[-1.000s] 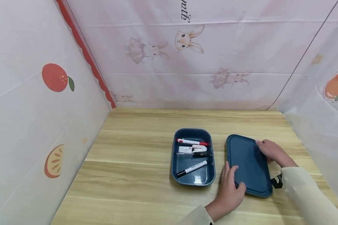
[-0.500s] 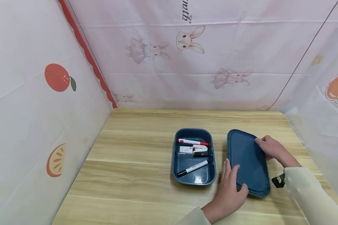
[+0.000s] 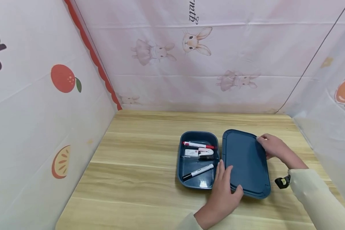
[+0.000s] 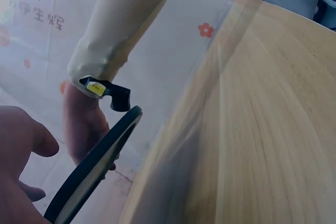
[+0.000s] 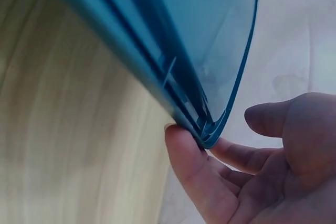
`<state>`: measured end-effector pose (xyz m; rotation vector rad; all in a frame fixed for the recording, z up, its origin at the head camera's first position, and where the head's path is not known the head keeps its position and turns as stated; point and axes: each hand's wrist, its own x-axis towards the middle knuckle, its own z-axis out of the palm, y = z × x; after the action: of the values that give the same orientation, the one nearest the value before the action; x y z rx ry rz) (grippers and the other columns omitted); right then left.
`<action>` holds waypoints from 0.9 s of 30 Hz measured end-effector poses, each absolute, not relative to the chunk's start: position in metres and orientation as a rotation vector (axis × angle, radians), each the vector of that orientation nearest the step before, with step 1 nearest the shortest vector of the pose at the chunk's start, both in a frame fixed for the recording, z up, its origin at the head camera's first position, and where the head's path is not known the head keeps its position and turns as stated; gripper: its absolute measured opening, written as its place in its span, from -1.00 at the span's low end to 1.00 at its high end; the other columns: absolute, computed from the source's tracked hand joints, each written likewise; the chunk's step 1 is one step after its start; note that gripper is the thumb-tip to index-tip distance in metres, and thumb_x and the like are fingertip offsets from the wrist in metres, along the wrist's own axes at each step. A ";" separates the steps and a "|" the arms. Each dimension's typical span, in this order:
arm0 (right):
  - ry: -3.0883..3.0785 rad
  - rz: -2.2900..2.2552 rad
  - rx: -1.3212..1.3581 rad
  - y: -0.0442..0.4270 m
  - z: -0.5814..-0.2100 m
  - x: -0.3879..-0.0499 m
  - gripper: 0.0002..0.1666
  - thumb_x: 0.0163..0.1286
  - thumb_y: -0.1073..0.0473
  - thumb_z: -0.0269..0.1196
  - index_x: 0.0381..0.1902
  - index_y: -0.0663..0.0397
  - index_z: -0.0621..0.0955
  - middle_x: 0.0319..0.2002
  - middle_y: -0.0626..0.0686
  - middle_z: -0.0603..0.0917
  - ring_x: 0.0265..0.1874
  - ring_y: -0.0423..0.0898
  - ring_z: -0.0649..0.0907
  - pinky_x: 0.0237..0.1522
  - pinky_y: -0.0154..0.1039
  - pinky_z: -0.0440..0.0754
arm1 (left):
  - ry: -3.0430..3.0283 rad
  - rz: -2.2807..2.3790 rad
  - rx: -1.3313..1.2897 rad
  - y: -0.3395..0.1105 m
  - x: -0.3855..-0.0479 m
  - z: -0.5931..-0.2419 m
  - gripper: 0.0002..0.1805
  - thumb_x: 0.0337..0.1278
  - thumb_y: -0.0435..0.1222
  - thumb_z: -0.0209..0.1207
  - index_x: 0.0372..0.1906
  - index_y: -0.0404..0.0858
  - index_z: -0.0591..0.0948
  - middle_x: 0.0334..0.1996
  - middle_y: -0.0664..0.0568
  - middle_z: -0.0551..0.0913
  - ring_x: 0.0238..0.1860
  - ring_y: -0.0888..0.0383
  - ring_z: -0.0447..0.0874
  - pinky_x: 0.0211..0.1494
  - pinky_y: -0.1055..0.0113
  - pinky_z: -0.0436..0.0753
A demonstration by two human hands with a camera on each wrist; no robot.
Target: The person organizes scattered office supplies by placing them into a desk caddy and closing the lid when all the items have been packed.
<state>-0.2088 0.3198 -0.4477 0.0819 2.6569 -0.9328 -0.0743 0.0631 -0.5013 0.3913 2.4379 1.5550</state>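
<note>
A dark blue lid [image 3: 245, 163] is held above the wooden table, its left edge close beside an open box [image 3: 194, 164] of the same colour. My right hand [image 3: 273, 147] pinches the lid's far right edge. At the near left corner, my left hand [image 3: 222, 196] holds the lid, fingers along its left side and thumb by the near edge. Inside the box lie a red-capped marker [image 3: 199, 145], a small white pack [image 3: 191, 152], a small white-and-pink item [image 3: 205, 152], a clear pen with a black end [image 3: 206, 157] and a black-capped marker [image 3: 198, 172].
The wooden table [image 3: 138, 172] spreads to the left of the box. A printed cloth with rabbits [image 3: 161, 89] hangs behind it, and fruit-patterned cloths stand at both sides. A black strap mount [image 3: 283, 182] sits at the right wrist.
Both hands have carried the lid left, from apart on the right to right beside the box. The lid has turned slightly and come up. The box and its contents stay put.
</note>
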 end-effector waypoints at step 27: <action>2.427 -1.347 -0.135 0.249 -0.451 -0.221 -0.43 0.67 0.02 -0.08 0.33 0.41 0.38 -0.13 0.23 0.56 -0.29 0.01 0.66 -0.18 0.00 0.76 | 2.403 1.805 0.115 -0.029 -0.060 -0.501 -0.29 0.42 -0.14 0.11 0.57 0.05 0.16 0.65 0.10 -0.16 0.64 0.04 -0.18 0.51 -0.22 0.20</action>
<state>-0.2211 0.2494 -0.4511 -0.1353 2.4271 -1.3471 -0.0599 -0.0290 -0.5006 0.1146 2.4030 1.8048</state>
